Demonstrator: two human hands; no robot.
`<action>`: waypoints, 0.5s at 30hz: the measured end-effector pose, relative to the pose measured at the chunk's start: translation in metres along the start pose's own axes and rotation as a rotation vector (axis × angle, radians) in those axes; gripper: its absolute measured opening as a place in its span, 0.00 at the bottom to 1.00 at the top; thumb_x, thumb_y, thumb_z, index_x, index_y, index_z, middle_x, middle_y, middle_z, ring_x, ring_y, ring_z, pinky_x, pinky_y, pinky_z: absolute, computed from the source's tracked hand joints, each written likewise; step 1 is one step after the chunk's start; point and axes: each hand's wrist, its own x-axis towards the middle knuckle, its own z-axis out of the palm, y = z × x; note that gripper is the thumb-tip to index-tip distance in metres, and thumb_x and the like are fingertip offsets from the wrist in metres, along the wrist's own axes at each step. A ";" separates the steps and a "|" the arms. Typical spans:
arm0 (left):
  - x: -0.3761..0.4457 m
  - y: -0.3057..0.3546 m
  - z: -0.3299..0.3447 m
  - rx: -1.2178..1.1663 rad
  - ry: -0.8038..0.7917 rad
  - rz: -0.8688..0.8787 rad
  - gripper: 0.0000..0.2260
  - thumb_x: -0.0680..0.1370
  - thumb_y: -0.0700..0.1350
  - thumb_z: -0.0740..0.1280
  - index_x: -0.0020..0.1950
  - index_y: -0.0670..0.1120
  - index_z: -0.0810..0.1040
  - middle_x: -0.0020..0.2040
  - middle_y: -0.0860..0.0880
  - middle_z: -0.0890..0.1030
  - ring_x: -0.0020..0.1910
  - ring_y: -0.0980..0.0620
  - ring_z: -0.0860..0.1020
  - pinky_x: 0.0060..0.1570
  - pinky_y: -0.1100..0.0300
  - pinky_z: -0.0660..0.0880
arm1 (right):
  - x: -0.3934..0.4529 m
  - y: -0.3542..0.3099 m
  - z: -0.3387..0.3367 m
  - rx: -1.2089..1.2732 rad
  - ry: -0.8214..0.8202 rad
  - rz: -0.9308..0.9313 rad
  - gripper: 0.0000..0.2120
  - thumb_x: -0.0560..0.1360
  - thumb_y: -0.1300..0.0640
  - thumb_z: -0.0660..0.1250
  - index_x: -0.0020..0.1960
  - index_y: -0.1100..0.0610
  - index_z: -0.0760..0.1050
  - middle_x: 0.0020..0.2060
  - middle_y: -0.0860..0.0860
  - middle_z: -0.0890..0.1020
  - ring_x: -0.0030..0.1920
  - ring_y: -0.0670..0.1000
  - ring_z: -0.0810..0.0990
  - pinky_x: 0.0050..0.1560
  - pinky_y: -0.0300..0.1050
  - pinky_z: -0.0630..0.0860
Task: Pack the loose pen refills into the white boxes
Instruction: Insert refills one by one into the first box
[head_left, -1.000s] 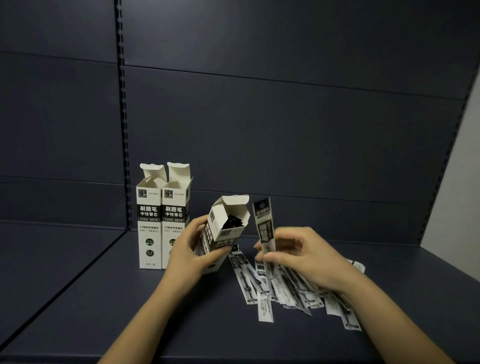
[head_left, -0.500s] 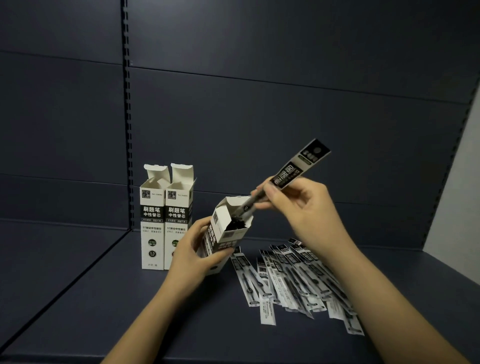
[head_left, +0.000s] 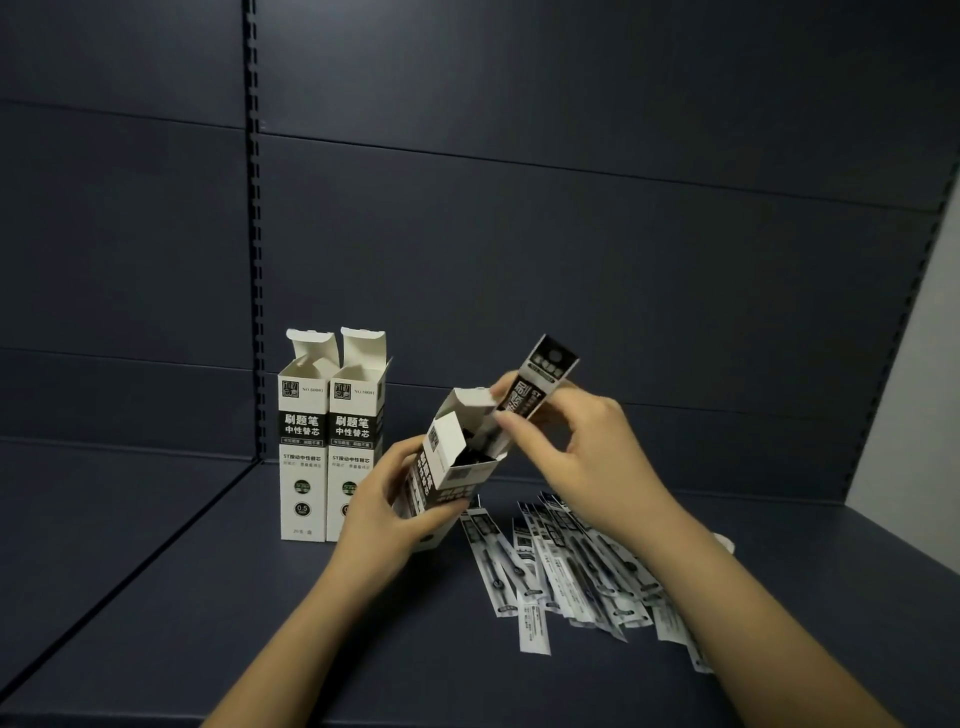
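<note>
My left hand (head_left: 387, 506) grips a white box (head_left: 457, 467), tilted to the right with its top flap open and dark refills inside. My right hand (head_left: 582, 447) pinches a packaged pen refill (head_left: 540, 387) that slants down into the box's opening, its upper half sticking out. Several loose refills (head_left: 566, 566) in black-and-white sleeves lie fanned on the shelf below my right wrist. Two more white boxes (head_left: 332, 441) stand upright side by side to the left, flaps open.
Everything sits on a dark blue shelf (head_left: 208, 623) with a panelled back wall and a slotted upright (head_left: 252, 234). A pale wall (head_left: 919, 405) bounds the right side. A seam in the shelf runs diagonally at the left.
My right hand lifted a refill off the pile, brought its tip to the box mouth, and has now pushed it further down into the box. The left hand holds the box steady.
</note>
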 end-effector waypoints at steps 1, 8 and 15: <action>0.000 0.000 0.000 -0.001 0.000 0.002 0.28 0.68 0.36 0.79 0.63 0.55 0.76 0.57 0.54 0.84 0.60 0.56 0.80 0.62 0.58 0.75 | 0.000 0.001 0.000 -0.027 -0.003 0.000 0.07 0.78 0.56 0.69 0.54 0.57 0.82 0.47 0.46 0.84 0.45 0.41 0.82 0.46 0.35 0.78; 0.000 0.003 0.000 -0.002 0.000 0.015 0.28 0.69 0.36 0.79 0.63 0.56 0.75 0.58 0.53 0.83 0.60 0.56 0.80 0.61 0.59 0.75 | 0.000 0.009 0.005 -0.137 -0.086 -0.016 0.08 0.81 0.49 0.63 0.50 0.48 0.80 0.45 0.47 0.81 0.50 0.47 0.79 0.55 0.49 0.75; 0.000 0.002 0.000 0.002 0.017 0.017 0.28 0.69 0.36 0.79 0.61 0.59 0.75 0.58 0.55 0.83 0.60 0.57 0.80 0.62 0.59 0.75 | -0.001 0.005 0.007 -0.058 -0.204 0.094 0.28 0.80 0.41 0.52 0.40 0.63 0.77 0.42 0.53 0.79 0.51 0.44 0.73 0.53 0.37 0.70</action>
